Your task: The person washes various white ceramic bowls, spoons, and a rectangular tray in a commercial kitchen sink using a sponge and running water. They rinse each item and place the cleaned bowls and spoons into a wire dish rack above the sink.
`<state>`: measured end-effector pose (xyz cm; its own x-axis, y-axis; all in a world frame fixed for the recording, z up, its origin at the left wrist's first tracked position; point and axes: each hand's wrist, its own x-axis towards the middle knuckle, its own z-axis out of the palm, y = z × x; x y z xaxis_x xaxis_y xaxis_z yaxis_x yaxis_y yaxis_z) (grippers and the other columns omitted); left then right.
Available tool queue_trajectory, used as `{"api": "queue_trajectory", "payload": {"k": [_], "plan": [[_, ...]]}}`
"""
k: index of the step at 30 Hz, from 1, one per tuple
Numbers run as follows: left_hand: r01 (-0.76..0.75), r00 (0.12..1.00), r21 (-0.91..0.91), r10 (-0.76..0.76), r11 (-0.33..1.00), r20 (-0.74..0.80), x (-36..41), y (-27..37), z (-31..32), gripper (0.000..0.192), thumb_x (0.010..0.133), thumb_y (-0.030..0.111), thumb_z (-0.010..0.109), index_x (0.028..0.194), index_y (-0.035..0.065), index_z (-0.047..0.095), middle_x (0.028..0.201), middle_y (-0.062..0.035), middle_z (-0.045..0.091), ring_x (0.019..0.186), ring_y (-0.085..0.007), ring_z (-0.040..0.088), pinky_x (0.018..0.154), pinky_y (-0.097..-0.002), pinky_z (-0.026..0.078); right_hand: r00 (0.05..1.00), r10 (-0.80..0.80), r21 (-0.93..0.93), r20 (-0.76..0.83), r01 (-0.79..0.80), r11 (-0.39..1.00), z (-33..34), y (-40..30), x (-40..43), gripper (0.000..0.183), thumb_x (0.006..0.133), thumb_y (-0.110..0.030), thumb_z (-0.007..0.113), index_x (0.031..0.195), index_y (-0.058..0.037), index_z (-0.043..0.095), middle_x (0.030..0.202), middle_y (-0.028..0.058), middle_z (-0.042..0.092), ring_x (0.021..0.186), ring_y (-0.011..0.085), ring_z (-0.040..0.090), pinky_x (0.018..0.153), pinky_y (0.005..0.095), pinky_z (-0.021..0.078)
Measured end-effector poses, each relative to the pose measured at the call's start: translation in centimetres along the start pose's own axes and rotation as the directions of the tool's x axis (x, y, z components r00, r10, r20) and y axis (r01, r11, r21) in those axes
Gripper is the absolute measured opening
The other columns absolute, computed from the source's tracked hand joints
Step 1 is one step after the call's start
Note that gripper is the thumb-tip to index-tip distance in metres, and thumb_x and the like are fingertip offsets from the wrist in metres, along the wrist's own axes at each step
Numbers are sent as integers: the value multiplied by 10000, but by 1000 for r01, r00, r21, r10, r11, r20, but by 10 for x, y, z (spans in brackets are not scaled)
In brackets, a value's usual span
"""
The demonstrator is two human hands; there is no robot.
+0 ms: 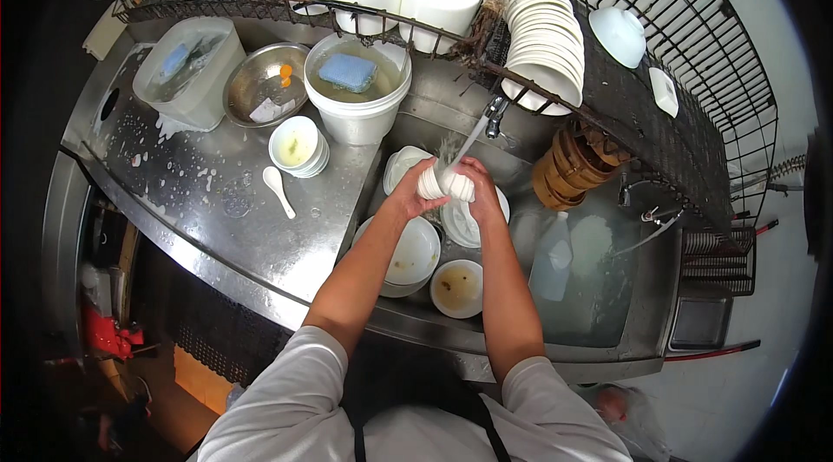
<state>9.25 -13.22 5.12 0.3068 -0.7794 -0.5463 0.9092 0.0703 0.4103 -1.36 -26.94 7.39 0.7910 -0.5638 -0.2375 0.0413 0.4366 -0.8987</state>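
Observation:
My left hand (410,192) and my right hand (480,185) hold two short stacks of small white dishes (429,183) side by side. Water from the running faucet (496,112) falls on the stacks and splashes up. Below my hands, in the left sink basin, lie a white bowl with food bits (416,250), a round white dish (461,224) and a small bowl of brownish liquid (457,288). A clear container (400,166) sits just behind my left hand. The exact shape of the held dishes is partly hidden by fingers and water.
On the steel counter at left stand a bucket with a blue sponge (358,110), a metal bowl (244,94), a plastic tub (211,97), stacked cups (299,146) and a white spoon (278,192). Bamboo steamers (563,169) and a water-filled basin (592,312) are at right. A wire rack (429,39) hangs above.

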Motion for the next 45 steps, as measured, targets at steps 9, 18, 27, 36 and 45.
{"api": "queue_trajectory", "payload": {"k": [9,18,27,36,45], "plan": [[-12,995,-66,18,998,95,-13,-1,-13,468,945,431,610,1288,115,576,1141,-85,685,984,-241,704,771,-416,636,986,164,-64,40,-161,985,10,-4,-3,373,768,-150,785,1100,-40,654,992,82,670,885,184,674,764,294,530],[46,998,90,-50,995,38,38,-21,-1,469,872,574,639,1188,229,617,1080,3,681,969,-187,667,772,-391,601,999,-3,-199,52,13,980,-27,-12,-11,362,798,-133,723,1139,-20,677,1067,71,687,972,178,648,876,299,506],[-900,343,436,635,10,692,130,-69,-53,1117,634,500,904,1497,44,359,1454,-174,461,1361,-332,427,1152,-467,311,1000,26,-210,-2,-25,977,-36,0,-2,390,869,-177,689,1232,-49,620,1245,115,607,1147,270,578,973,401,493],[-583,767,327,372,744,522,103,-65,-43,911,626,279,907,1408,103,474,1323,-103,548,1239,-251,512,1045,-404,454,996,81,-292,49,-63,954,-28,-3,-11,492,856,-213,703,1295,-34,572,1292,119,568,1183,277,553,1013,408,442],[94,977,-125,-68,988,203,55,-31,-48,502,849,527,712,1231,215,620,1176,-15,666,1089,-182,645,879,-398,567,993,-16,-304,-119,-21,953,1,-6,-9,467,749,-144,793,1183,-31,663,1165,114,646,1049,224,623,912,347,510]]}}
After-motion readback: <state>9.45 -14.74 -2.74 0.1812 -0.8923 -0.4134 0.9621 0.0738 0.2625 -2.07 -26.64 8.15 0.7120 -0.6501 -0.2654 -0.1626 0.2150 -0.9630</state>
